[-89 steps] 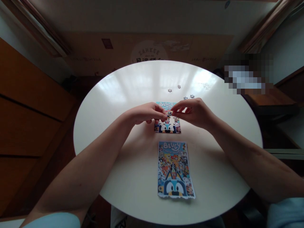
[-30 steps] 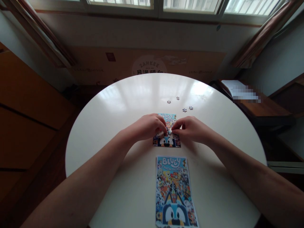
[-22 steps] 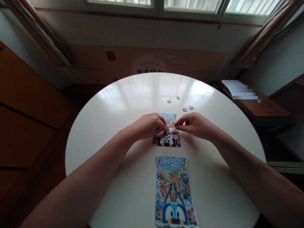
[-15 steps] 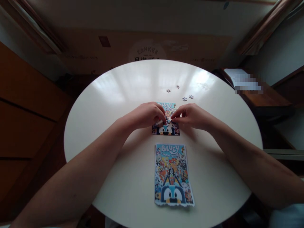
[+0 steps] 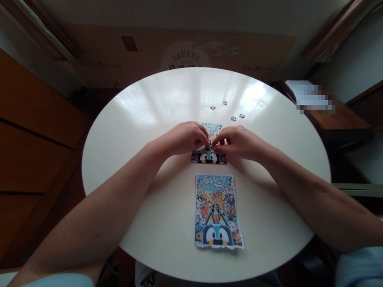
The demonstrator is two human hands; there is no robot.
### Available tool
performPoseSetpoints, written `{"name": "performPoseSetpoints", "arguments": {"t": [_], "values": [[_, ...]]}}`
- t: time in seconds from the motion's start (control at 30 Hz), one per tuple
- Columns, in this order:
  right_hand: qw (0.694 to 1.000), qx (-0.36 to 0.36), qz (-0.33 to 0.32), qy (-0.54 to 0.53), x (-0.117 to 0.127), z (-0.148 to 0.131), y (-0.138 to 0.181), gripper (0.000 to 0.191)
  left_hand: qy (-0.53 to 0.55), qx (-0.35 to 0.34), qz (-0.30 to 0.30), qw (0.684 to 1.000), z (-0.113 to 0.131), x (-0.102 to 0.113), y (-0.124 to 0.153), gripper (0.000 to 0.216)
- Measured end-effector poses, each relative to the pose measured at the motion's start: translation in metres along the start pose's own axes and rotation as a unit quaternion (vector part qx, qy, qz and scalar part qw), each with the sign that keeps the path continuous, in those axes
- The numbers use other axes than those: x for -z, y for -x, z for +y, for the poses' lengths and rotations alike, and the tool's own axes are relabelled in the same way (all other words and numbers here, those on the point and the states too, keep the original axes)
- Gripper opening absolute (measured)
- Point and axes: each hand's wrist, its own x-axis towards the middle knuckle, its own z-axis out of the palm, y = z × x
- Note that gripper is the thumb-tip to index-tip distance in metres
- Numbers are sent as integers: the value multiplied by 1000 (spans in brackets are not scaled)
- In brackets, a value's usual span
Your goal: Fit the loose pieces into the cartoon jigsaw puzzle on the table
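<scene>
A small jigsaw puzzle lies on the white table, its picture showing a blue cartoon dog's face along the bottom. My left hand rests over its left side with fingers curled down onto the middle; what is under those fingertips is hidden. From the right, my right hand pinches thumb and fingers together at the puzzle's middle, on a small jigsaw piece mostly covered by the fingertips. Both hands' fingertips nearly meet. Closer to me lies a printed reference picture with the same design and a torn bottom edge.
Beyond the puzzle are several loose jigsaw pieces, among them one piece and another piece. The oval white table has a rounded edge. A wooden stand with a blurred pale item is at the right.
My right fingertips have moved slightly left, closer to the left fingertips over the puzzle's middle. The whole view has shifted a little, so the table appears higher.
</scene>
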Motion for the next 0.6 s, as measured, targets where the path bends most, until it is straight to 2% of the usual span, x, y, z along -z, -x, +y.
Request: {"name": "performPoseSetpoints", "arguments": {"t": [0.2, 0.4, 0.6], "values": [[998, -34, 13, -43, -2, -1, 0, 14, 7, 4, 0, 1000, -1, -1, -1, 33], [989, -52, -14, -138, -3, -2, -2, 11, 10, 10, 0, 1000, 0, 0, 0, 34], [962, -93, -17, -258, -2, 4, -4, 35, 1, 8, -6, 1000, 0, 2, 2, 33]]}}
